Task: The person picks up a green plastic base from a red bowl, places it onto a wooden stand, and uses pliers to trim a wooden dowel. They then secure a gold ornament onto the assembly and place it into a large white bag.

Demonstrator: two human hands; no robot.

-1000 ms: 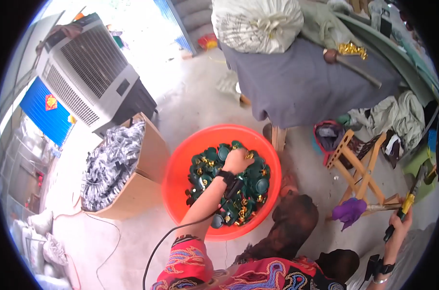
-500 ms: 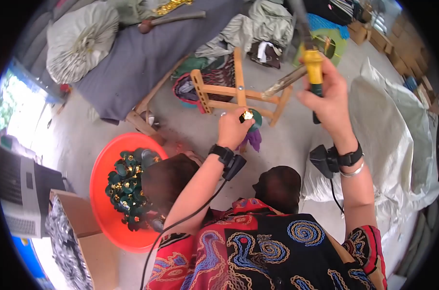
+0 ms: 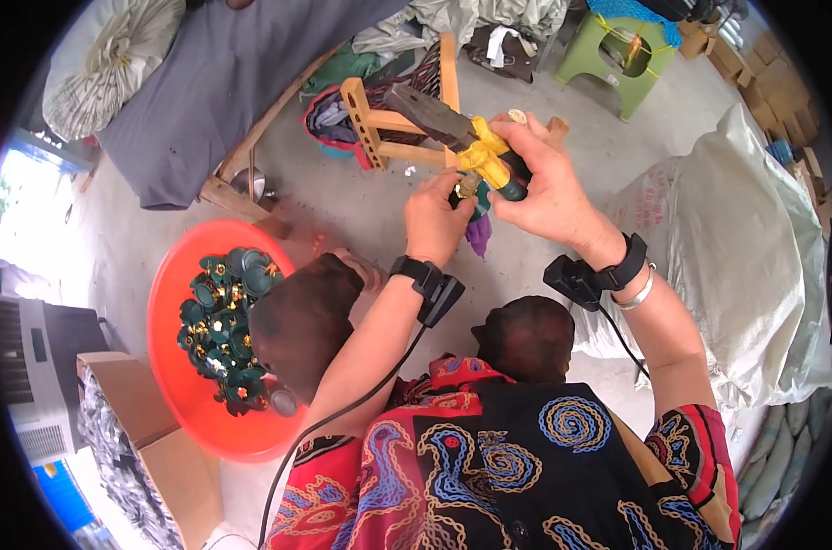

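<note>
The right hand [image 3: 549,188] closed its grip around the yellow pliers [image 3: 466,142], whose dark metal jaws stuck out up-left. Just below that grip, the left hand [image 3: 437,218] pinched a small green-and-gold piece [image 3: 468,187], perhaps plastic. A round orange tub [image 3: 173,385] sat well apart.

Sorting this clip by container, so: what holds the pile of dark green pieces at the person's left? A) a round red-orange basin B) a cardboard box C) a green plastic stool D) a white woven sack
A: the dark green pieces lie heaped inside the round red-orange basin on the floor.
</note>
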